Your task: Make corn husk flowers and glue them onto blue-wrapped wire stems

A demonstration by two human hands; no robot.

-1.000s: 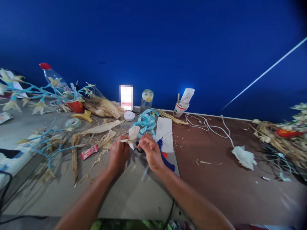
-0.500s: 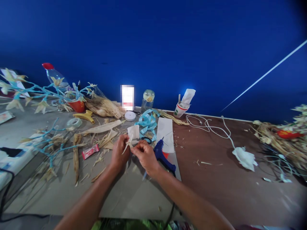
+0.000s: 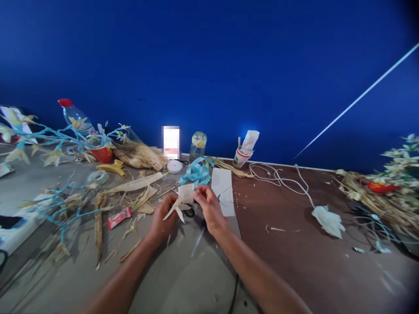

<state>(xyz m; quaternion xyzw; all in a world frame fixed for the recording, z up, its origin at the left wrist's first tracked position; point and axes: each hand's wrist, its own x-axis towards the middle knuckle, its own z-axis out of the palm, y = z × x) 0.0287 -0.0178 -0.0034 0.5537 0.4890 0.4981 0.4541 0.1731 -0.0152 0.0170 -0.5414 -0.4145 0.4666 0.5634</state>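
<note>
Right hand (image 3: 211, 210) has shifted from the narrow strips (image 3: 175, 211) to the right edge of the pale husk piece (image 3: 186, 193), now spread squarer. Far left: red cup (image 3: 101, 153) holds blue twigs (image 3: 104, 137), presumably keeping their pale flowers (image 3: 54, 155) off the surface (image 3: 170, 279). Nearer, a second blue branch (image 3: 63, 226) lies flat, then a pink wrapper (image 3: 118, 217) and husk scraps (image 3: 149, 196), likely in easy reach. Left hand (image 3: 163, 220): grip pinching near the strips' base, seemingly as anchor. Husk piece sits between both hands, beyond a black loop (image 3: 190, 213); right grip appears to pinch its edge, probably holding thin stuff flat. Farther off, blue ribbon (image 3: 194, 174) lies heaped. Right: white sheet (image 3: 221, 181), perhaps guarding the surface; then white cup (image 3: 242, 158), propping folded paper (image 3: 250, 139).
</note>
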